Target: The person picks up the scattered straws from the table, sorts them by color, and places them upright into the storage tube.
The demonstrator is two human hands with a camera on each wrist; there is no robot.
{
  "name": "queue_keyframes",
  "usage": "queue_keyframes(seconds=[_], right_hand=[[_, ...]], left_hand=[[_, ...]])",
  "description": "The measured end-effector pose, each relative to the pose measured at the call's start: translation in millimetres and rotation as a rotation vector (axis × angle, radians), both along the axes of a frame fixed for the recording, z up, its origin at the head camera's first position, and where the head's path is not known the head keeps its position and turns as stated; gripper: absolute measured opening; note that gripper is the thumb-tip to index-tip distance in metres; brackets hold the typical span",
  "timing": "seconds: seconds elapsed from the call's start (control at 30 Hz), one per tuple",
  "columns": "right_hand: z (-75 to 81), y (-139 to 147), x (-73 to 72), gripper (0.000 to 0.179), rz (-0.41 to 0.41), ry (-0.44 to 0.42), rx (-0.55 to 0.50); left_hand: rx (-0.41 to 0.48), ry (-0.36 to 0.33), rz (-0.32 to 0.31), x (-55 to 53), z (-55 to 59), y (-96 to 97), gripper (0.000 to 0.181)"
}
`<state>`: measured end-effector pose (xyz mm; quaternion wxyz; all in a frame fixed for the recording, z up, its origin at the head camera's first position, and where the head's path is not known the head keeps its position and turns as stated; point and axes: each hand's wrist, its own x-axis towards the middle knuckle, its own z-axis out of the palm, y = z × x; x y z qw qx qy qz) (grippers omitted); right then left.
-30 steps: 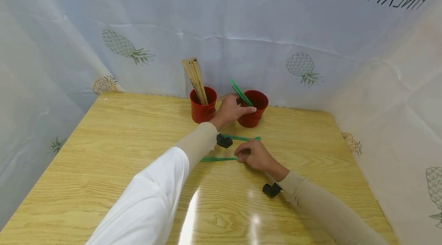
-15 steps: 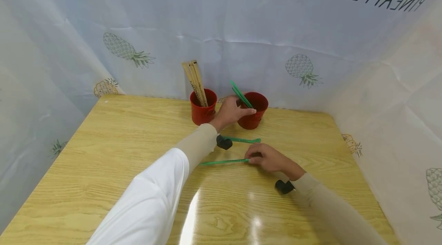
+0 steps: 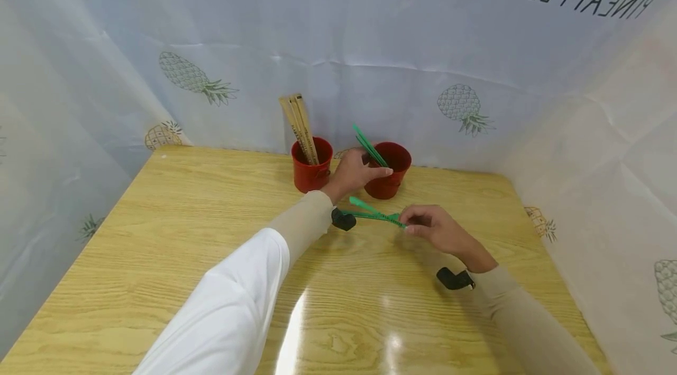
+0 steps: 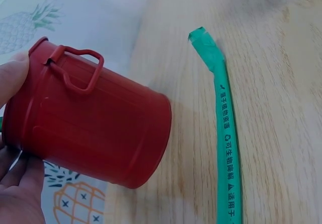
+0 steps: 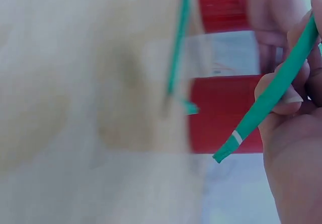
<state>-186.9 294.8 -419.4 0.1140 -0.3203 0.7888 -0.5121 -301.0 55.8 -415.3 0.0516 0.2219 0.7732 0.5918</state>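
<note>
My left hand (image 3: 355,172) grips the rim of the right-hand red bucket (image 3: 385,187), thumb on one side and fingers on the other. Several green wrapped straws (image 3: 367,143) lean inside this bucket. Between the thumb and fingers of my right hand (image 3: 436,228) is one green wrapped straw (image 5: 274,90), raised and slanting up to the left in the head view. Under it, another green wrapped straw (image 4: 226,133) with dark printing lies on the table in front of the bucket. My left wrist partly hides that straw in the head view.
A second red bucket (image 3: 309,178) stands to the left, holding several tan printed sticks (image 3: 300,128). Behind the wooden table (image 3: 211,216) hangs a white pineapple-print curtain (image 3: 338,28), which also closes off both sides.
My right hand has moved right and slightly away from me, lifting the nearer green straw off the table and swinging its far end up. The left hand stays on the bucket.
</note>
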Motion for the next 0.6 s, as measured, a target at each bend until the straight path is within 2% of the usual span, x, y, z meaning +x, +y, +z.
queue_keyframes(seconds=[0.17, 0.23, 0.33, 0.47, 0.6], right_hand=[[19.1, -5.8, -14.4, 0.009, -0.085, 0.027, -0.097], [27.3, -10.4, -22.7, 0.007, -0.156, 0.031, -0.136], [40.7, -19.5, -37.2, 0.017, -0.274, 0.053, -0.182], [57.8, -31.1, -57.8, 0.019, -0.428, 0.143, -0.157], [67.6, -39.9, -75.9, 0.015, -0.537, 0.202, -0.098]], left_hand=[[-0.017, 0.016, 0.008, 0.0, 0.5, -0.6, 0.046], [-0.011, 0.016, 0.002, -0.6, 0.0, -0.8, 0.046], [0.011, 0.003, -0.018, -0.9, -0.3, -1.0, 0.05], [0.049, -0.005, -0.038, -0.8, 0.2, 0.0, 0.056], [0.062, -0.014, -0.03, 0.0, 1.3, 1.5, 0.055]])
